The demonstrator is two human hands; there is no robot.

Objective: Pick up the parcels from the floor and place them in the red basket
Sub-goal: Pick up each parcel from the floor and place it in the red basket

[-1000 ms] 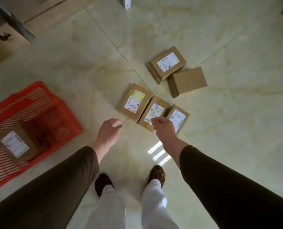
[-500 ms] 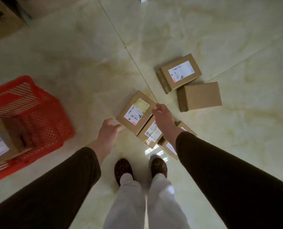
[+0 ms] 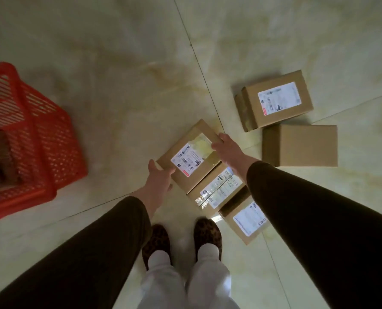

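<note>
Item: labelled parcel (image 3: 191, 160) on floor (image 3: 118, 108). My left hand (image 3: 160, 178) and right hand (image 3: 226, 149), fingers spread, flank its near and far corners. Red basket (image 3: 40, 139) lies well apart, leftward.

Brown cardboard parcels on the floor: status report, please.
Left hand and right hand open, on opposite ends of nearest-basket brown cardboard parcel. Parcel on floor, abutting a second labelled parcel. Red plastic basket left, path unobstructed.

head cam | steep downward, forward | over floor (image 3: 118, 108), shoes (image 3: 156, 244) at bottom | single view
</note>
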